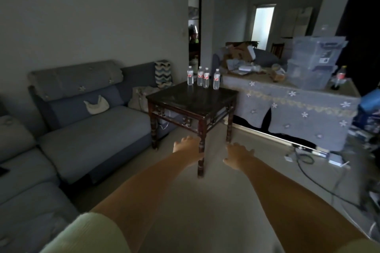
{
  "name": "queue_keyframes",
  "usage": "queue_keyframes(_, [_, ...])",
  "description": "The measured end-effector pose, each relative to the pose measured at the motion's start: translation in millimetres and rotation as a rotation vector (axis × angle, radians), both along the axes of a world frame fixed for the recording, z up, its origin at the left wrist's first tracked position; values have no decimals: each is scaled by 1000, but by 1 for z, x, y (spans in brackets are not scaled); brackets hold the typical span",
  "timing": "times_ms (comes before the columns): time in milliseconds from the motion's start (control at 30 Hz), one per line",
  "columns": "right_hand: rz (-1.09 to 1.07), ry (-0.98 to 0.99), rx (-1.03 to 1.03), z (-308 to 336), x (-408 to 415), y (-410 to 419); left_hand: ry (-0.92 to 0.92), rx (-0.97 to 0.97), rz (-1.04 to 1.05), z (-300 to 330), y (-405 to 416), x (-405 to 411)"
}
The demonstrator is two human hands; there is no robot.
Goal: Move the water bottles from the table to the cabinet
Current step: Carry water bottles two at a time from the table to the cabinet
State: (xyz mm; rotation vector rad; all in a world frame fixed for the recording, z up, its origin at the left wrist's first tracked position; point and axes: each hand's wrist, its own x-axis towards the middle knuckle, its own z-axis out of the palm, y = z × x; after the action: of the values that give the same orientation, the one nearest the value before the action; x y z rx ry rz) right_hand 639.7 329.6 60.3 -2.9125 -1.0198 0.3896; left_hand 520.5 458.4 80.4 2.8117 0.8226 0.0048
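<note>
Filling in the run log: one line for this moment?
stage: approach | water bottles: four, on dark table | left hand: open, empty | right hand: open, empty

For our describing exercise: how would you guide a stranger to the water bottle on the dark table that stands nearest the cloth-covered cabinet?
Find the dark wooden table between the grey sofa and the cloth-covered cabinet. Four water bottles stand along its far edge. The one meant is the rightmost bottle, at the cabinet end of the row and a little apart from the others.
</note>
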Motion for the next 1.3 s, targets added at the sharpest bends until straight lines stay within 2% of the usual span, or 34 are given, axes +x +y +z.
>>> queue_keyframes(267, [38,53,-20,-16,52,46,8,-46,3,-19,38,55])
queue_keyframes(500, [-8,68,-46,-28,113,102,31,-38,1,-26,104,105])
queue_keyframes(633, [33,76,-7,-27,147,174,34,21,-15,-25,172,135])
queue_keyframes(800, [100,72,58,-16,181,280,33,-10,33,-10,281,169])
queue_keyframes(900, [120,26,67,-7,193,327,-28,-20,84,-1,333,185])
queue_keyframes(1300, [89,91,-64,-21,271,449,-2,-84,59,-28,452,261])
